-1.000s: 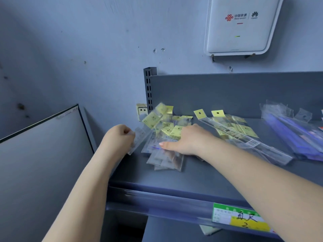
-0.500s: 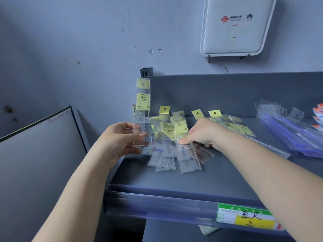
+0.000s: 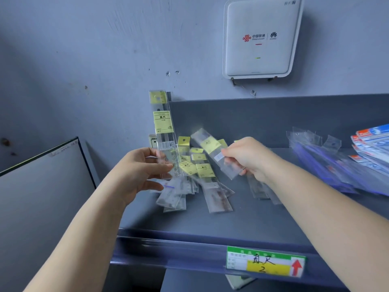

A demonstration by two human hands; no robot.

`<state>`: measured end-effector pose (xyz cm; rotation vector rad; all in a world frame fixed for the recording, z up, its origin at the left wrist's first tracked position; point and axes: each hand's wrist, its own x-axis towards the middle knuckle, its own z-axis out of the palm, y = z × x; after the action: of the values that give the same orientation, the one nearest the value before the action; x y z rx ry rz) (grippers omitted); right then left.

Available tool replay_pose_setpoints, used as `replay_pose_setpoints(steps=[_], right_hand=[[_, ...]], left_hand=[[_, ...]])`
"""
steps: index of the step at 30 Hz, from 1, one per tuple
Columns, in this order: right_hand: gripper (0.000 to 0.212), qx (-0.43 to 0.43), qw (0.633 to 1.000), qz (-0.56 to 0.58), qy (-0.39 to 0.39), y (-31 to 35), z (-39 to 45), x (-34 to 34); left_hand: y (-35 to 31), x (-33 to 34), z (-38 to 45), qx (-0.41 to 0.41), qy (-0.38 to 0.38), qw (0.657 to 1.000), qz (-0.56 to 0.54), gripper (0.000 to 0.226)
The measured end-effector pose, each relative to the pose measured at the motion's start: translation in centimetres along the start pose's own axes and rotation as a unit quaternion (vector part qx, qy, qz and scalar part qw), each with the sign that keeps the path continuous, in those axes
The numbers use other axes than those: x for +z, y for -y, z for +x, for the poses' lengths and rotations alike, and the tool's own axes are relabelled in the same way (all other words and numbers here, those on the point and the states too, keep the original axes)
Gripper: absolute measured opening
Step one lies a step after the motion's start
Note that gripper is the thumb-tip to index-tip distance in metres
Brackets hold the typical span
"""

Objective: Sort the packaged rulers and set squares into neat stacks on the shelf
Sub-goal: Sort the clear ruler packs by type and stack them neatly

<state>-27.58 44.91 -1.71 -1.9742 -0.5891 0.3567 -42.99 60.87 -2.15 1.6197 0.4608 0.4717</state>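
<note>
Left hand: left hand (image 3: 140,170) is being kept at about nine o'clock of the loose pile; an upright packaged ruler (image 3: 165,135) is being gripped near its lower end between thumb and fingers, its yellow label facing the camera.
Right hand: right hand (image 3: 248,158) is being held at about three o'clock of the pile; a second packaged ruler (image 3: 214,151) is being pinched at its lower end, tilted with its top leaning toward eleven o'clock, blurred.
Pile: loose pile of packaged rulers (image 3: 195,182) is being left fanned on the shelf (image 3: 263,218) between the two hands, yellow labels pointing toward twelve o'clock.
Other packs: clear and blue packets (image 3: 328,165) are being kept at three o'clock on the shelf, with red and blue packets (image 3: 372,144) beyond them at the frame edge.
Shelf edge: price label (image 3: 265,261) is being displayed at five o'clock on the front rail.
Wall: white router box (image 3: 260,36) is being carried on the wall at one o'clock.
</note>
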Motion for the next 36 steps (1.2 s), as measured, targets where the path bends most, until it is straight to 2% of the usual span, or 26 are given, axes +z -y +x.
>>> replay_pose_setpoints(steps=[3,7,10,13,17,19,21,22,23,25,27,30,34,36], right_hand=[[0.018,-0.041,0.996,0.067,-0.04,0.2,-1.0,-2.2],[0.021,-0.071,0.982,0.141,-0.107,-0.2,-1.8,-5.7],[0.021,-0.063,0.975,0.17,-0.13,-1.2,-2.2,-8.3],[0.026,-0.056,0.971,0.187,-0.137,-2.4,-2.6,-10.2],[0.018,-0.066,0.971,0.197,-0.117,-3.2,-3.0,-11.7],[0.013,-0.075,0.974,0.193,-0.088,-3.5,-3.1,-12.0],[0.006,-0.075,0.984,0.156,-0.049,-3.7,-3.1,-11.9],[0.005,-0.072,0.992,0.098,-0.035,-3.8,-3.0,-11.7],[0.018,-0.071,0.997,0.007,-0.031,-4.1,-2.7,-11.4],[0.041,-0.073,0.975,-0.207,-0.028,-4.5,-2.0,-10.5],[0.043,-0.09,0.945,-0.312,-0.042,-4.1,-2.0,-9.7],[0.038,-0.131,0.944,-0.304,0.003,-2.8,-2.5,-8.1],[0.041,-0.159,0.941,-0.293,0.063,-1.2,-2.5,-4.8],[0.039,-0.156,0.944,-0.277,0.088,-0.6,-2.1,-3.3]], left_hand=[[-0.6,1.8,-0.3,-0.001,0.025,1.0,0.0,0.021],[-1.5,5.5,-0.3,0.004,0.076,0.997,0.025,0.019],[-2.1,8.9,-0.1,0.009,0.111,0.992,0.055,0.02],[-2.1,11.7,0.4,0.003,0.131,0.988,0.086,0.022],[-1.7,14.6,0.7,-0.024,0.133,0.984,0.119,0.026],[-1.3,15.3,0.9,-0.011,0.091,0.971,0.22,0.029],[-0.9,15.1,1.1,0.037,0.035,0.949,0.312,0.029],[-0.9,14.7,1.2,0.061,0.011,0.941,0.333,0.028],[-0.9,14.2,1.2,0.08,-0.009,0.934,0.348,0.025],[-1.0,12.8,0.9,0.107,-0.048,0.915,0.387,0.022],[-0.9,11.2,0.5,0.104,-0.075,0.897,0.423,0.026],[0.0,9.4,0.0,0.053,-0.075,0.865,0.494,0.046],[1.7,8.6,-0.1,0.024,-0.074,0.781,0.62,0.071],[1.8,8.7,0.1,0.022,-0.068,0.77,0.634,0.078]])
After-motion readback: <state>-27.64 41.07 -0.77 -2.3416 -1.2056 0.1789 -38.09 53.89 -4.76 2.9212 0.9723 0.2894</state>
